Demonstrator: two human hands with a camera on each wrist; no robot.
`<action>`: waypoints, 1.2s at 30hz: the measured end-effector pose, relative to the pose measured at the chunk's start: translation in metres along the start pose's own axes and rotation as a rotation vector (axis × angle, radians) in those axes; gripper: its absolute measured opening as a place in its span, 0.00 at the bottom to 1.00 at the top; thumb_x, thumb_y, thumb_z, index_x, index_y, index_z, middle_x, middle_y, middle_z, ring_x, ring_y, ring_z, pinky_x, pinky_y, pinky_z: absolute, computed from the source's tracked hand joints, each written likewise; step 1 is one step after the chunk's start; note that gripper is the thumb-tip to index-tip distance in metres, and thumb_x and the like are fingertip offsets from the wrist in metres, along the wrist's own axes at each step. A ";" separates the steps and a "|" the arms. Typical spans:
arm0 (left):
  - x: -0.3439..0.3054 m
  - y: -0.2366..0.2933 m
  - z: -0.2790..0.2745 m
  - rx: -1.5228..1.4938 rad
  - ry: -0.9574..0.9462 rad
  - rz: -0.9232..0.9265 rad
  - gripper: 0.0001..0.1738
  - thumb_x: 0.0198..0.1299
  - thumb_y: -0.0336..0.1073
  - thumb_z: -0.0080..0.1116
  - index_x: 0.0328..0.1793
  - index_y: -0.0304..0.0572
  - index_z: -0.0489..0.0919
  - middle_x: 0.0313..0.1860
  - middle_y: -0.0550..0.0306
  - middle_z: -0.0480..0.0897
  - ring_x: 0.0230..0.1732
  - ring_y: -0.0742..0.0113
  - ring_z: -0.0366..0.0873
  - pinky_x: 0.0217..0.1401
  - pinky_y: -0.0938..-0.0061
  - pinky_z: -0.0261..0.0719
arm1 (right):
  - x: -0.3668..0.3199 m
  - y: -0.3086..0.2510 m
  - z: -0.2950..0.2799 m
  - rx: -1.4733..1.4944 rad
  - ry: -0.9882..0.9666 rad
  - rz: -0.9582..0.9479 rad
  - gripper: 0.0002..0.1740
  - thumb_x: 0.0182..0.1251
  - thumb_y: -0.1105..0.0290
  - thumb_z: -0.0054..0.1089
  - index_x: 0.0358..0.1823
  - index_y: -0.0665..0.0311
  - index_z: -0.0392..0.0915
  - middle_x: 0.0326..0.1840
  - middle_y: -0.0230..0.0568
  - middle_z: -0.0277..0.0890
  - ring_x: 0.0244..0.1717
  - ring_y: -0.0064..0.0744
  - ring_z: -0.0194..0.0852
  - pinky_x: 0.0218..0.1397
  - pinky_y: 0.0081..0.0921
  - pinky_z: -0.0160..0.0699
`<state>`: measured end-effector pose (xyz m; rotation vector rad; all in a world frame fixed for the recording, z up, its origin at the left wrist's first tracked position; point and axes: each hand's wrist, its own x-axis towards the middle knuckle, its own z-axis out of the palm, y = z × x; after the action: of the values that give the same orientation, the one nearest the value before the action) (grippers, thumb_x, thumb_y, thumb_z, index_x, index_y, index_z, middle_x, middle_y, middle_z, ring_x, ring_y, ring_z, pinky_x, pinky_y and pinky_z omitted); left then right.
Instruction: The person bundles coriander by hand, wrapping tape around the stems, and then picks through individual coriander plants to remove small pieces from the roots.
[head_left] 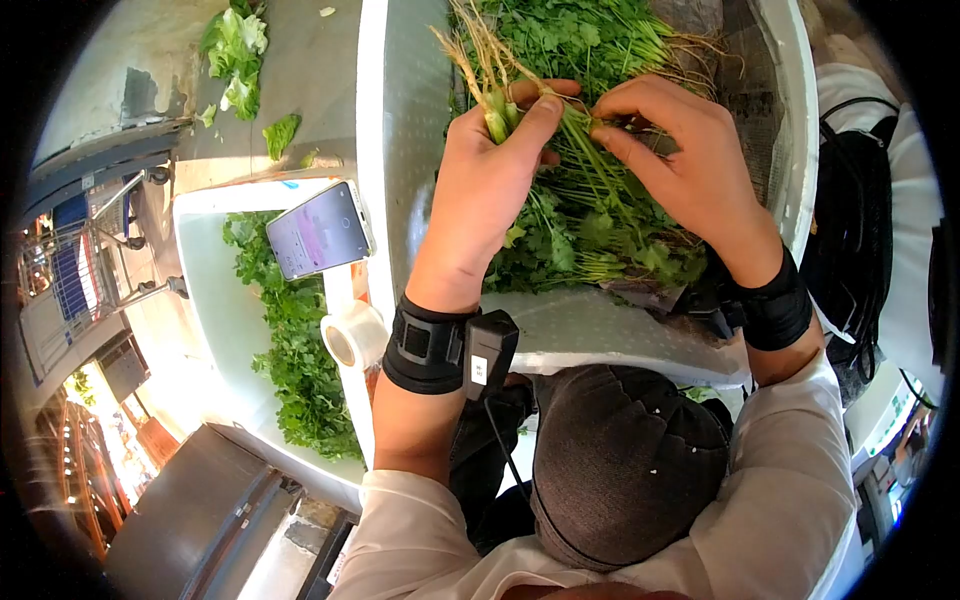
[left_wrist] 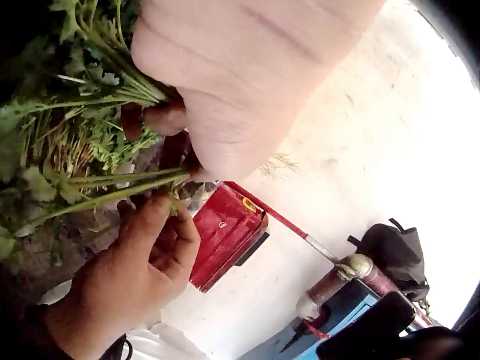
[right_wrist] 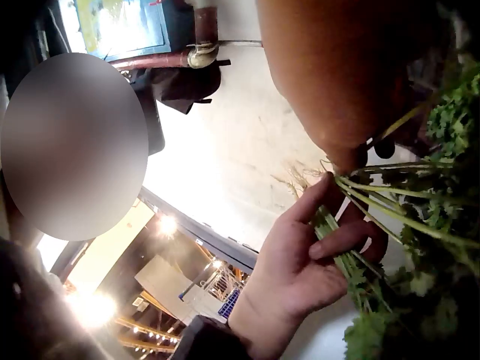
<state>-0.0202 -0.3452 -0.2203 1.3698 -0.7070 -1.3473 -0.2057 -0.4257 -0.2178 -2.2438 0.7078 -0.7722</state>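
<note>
Herb stems [head_left: 497, 122] are gripped by the left hand [head_left: 492, 175] and pinched by the right hand [head_left: 695, 145], a phone [head_left: 318, 230] and tape roll [head_left: 366, 328] nearby.

Grey floor [head_left: 312, 70], dark patch [head_left: 140, 96], off foam box's [head_left: 372, 150] L edge; wire cart [head_left: 78, 255] on wheels farther L. Lit lamps [right_wrist: 166, 224] nr cart, strong glare, R-wrist view. Pale wall [left_wrist: 337, 135] w/ red-brown pipe [left_wrist: 327, 291], both wrist views.
</note>
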 end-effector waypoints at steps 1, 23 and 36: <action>0.000 0.000 0.000 0.001 -0.001 0.001 0.13 0.75 0.40 0.60 0.56 0.40 0.85 0.26 0.75 0.71 0.25 0.84 0.60 0.39 0.80 0.72 | 0.000 -0.001 0.000 -0.016 0.006 0.004 0.11 0.63 0.78 0.71 0.46 0.70 0.83 0.45 0.46 0.84 0.45 0.43 0.84 0.49 0.32 0.81; -0.005 0.001 0.001 0.370 -0.171 -0.056 0.16 0.75 0.43 0.62 0.54 0.37 0.85 0.34 0.71 0.80 0.36 0.80 0.74 0.40 0.81 0.72 | 0.001 0.006 -0.006 0.002 0.248 0.091 0.10 0.72 0.71 0.65 0.51 0.65 0.83 0.43 0.43 0.83 0.37 0.38 0.82 0.40 0.27 0.80; 0.000 0.000 0.000 -0.112 0.084 0.037 0.14 0.75 0.42 0.60 0.50 0.36 0.85 0.34 0.65 0.82 0.31 0.79 0.74 0.33 0.83 0.70 | -0.001 0.007 0.000 -0.091 0.092 0.045 0.15 0.76 0.73 0.60 0.61 0.67 0.82 0.59 0.44 0.82 0.54 0.41 0.84 0.59 0.28 0.79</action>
<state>-0.0205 -0.3448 -0.2202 1.3098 -0.5898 -1.2736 -0.2078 -0.4292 -0.2231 -2.2766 0.8499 -0.8413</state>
